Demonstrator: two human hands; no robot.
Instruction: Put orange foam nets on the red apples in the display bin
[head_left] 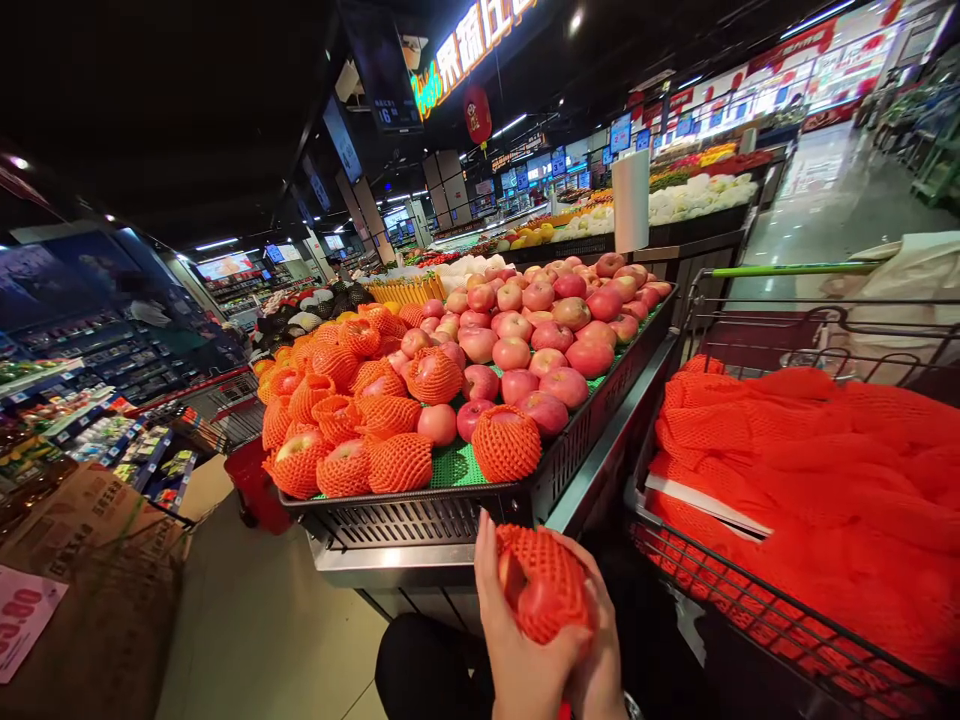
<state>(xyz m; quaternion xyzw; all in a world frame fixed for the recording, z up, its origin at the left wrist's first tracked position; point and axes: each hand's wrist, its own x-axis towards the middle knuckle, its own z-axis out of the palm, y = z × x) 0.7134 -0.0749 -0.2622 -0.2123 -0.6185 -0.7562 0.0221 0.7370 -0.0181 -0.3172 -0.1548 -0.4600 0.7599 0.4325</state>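
Observation:
Both my hands cup one apple [538,596] partly covered by an orange-red foam net sleeve, just in front of the display's near corner. My left hand [504,640] wraps its left side, fingers pointing up. On the right side is my right hand [600,625], with its fingers closed round the net. Beyond them a black slatted tray [420,520] with a green mat holds many apples. Bare red apples [517,350] fill its right and back parts. Netted apples [401,462] are heaped at the left, and one netted apple [506,443] sits at the front corner.
A wire shopping cart [712,570] close on the right carries a big pile of orange-red foam nets [810,470]. Cardboard boxes [90,600] stand at the lower left. A white plastic-bag roll [631,200] rises behind the apples. The shiny aisle floor [810,200] runs back at the right.

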